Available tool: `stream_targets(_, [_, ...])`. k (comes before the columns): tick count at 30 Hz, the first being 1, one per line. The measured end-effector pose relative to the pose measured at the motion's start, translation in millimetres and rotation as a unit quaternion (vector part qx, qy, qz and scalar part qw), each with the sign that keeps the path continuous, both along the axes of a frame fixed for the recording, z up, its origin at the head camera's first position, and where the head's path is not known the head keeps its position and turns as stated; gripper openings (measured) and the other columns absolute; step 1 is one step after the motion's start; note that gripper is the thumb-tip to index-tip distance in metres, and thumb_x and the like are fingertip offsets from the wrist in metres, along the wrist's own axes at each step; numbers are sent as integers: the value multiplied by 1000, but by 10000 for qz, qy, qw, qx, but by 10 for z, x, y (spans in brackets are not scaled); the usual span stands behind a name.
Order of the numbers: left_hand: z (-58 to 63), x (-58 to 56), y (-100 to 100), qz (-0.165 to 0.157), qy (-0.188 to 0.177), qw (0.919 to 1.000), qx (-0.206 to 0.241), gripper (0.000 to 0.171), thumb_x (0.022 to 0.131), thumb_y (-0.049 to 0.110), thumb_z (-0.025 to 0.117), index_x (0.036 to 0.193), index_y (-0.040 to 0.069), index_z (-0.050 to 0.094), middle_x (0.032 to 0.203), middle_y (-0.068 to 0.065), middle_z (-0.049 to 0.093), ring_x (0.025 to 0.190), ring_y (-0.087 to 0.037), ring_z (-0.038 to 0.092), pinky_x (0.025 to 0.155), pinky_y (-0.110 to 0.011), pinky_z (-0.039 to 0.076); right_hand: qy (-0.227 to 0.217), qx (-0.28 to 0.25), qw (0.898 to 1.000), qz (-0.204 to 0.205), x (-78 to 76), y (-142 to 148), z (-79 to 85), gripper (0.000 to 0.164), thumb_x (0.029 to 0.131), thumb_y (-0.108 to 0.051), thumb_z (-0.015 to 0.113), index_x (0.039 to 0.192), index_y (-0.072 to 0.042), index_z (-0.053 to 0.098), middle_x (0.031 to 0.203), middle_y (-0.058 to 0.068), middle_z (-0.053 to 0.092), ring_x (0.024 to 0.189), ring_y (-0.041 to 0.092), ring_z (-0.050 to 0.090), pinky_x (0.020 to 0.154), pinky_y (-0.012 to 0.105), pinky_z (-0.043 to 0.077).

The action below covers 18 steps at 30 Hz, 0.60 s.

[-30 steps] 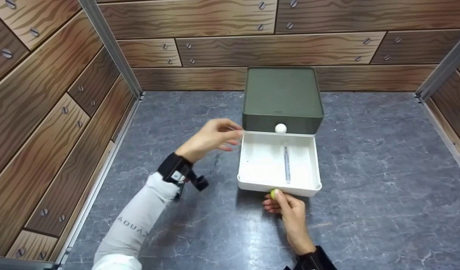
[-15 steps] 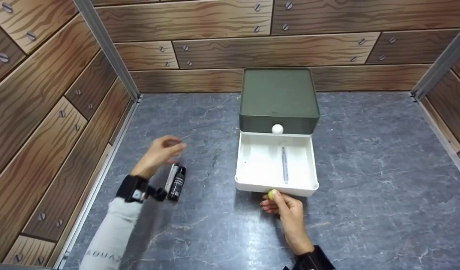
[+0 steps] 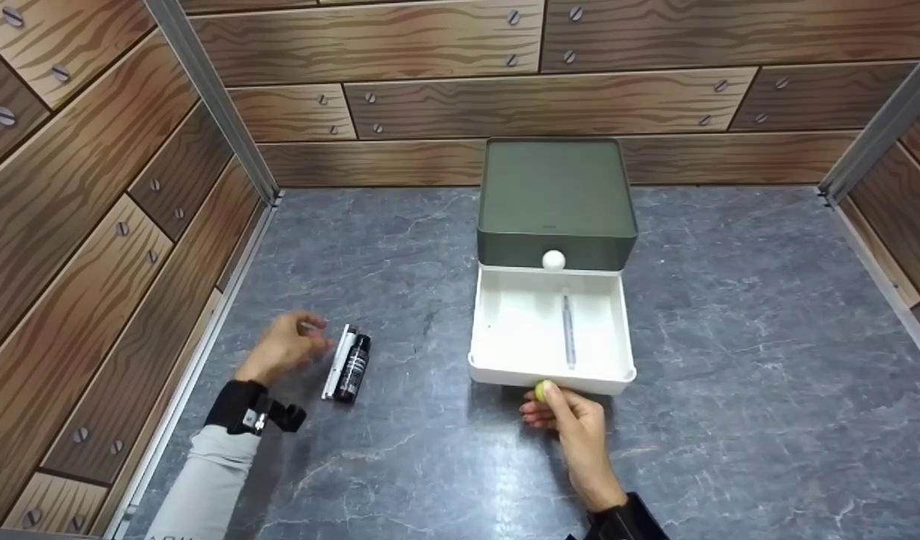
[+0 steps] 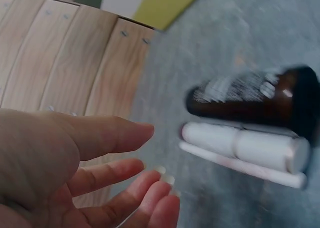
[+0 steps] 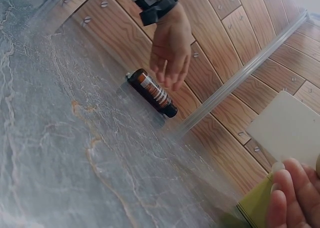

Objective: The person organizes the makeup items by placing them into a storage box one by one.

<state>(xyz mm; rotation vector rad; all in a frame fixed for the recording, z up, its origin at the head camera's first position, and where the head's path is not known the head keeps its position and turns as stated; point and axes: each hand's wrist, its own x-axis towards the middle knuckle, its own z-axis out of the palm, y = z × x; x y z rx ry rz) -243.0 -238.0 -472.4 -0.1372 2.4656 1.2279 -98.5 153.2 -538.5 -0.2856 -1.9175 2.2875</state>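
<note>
My right hand [image 3: 579,435] pinches the small yellow-green knob [image 3: 540,390] on the front of a white drawer [image 3: 523,330], which is pulled out. A slim, greyish pen-like stick [image 3: 569,334] lies lengthwise inside it. To the left, my left hand [image 3: 283,349] hovers with loosely bent fingers and nothing in them. Just right of its fingertips, a small dark bottle with a black cap [image 3: 353,369] lies on its side. Against it lie a white tube [image 4: 250,145] and a thin white stick [image 4: 240,165], clearest in the left wrist view.
Behind the drawer stands its dark green cabinet [image 3: 557,187], with a white round knob [image 3: 553,260] on the upper front. Wood-patterned walls [image 3: 445,109] enclose the grey marbled surface [image 3: 744,360] at the back and sides.
My left hand has moved from beside the cabinet, left and toward me, to the left of the bottle and tube, which are now uncovered. My right hand stays on the knob.
</note>
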Motion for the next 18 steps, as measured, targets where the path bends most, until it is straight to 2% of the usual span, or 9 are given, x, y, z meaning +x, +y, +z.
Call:
stream_targets(3, [-85, 31, -8, -7, -37, 10000, -21, 44, 88, 7, 67, 129, 0, 53, 112, -18, 64, 94, -28, 66, 81, -39, 59, -6, 20, 10000, 12, -2, -4, 6, 37, 101, -16, 53, 95, 18, 66, 70, 5, 73, 62, 17, 70, 61, 33, 61])
stream_targets(10, [-296, 88, 40, 182, -167, 9990, 364, 38, 84, -6, 63, 121, -5, 55, 102, -13, 62, 87, -20, 64, 79, -33, 60, -30, 48, 10000, 21, 10, -12, -9, 37, 101, -16, 53, 95, 17, 66, 70, 5, 73, 62, 17, 70, 60, 31, 60])
stream_targets(15, [-325, 62, 68, 226, -335, 9970, 666, 36, 85, -8, 58, 121, -8, 54, 102, -11, 58, 88, -18, 62, 83, -33, 60, -60, 48, 10000, -2, 4, -7, -3, 37, 101, -17, 53, 95, 17, 66, 71, 5, 73, 62, 17, 70, 60, 30, 60])
stream_targets(18, [-333, 58, 80, 213, -298, 9973, 632, 34, 85, -7, 58, 119, -8, 55, 103, -13, 59, 89, -19, 62, 81, -33, 60, -90, 53, 9999, -1, 1, 0, 2, 38, 101, -18, 54, 95, 17, 67, 71, 6, 73, 63, 17, 70, 60, 30, 60])
